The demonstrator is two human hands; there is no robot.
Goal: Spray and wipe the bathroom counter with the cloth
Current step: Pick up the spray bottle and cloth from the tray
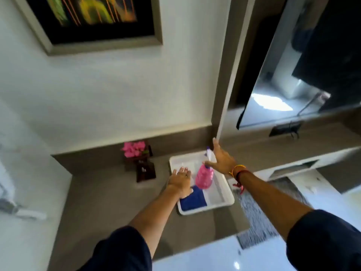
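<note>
Cloth (193,199): we see it folded and dark blue, lying in the near left corner of the white tray (224,194), partly under our left wrist.
Spray bottle (204,177): pink and see-through with a pale nozzle on top — it stands in the tray, just behind the cloth.
Tray: it sits on the grey surface (109,200), near that surface's right edge.
Left hand (180,179): we hold it flat, palm down, over the left side of the tray; the grip is apart, fingers spread, and clamped on nothing. Whether the palm touches the tray we cannot tell, for the picture is blurred.
Right hand (221,160): we reach it over the far right of the tray, fingers stretched toward the wall; the grip is apart. The thumb lies at the neck of the spray bottle, though we cannot tell if it touches.
Wristbands (239,172): red and yellow threads circle our right wrist.
Sleeves (121,251): dark blue, pushed up on both forearms.
Flowers (134,148): pink, in a dark holder at the back of the surface — left of the tray and apart from it.
Picture (93,18): framed, on the white wall above.
</note>
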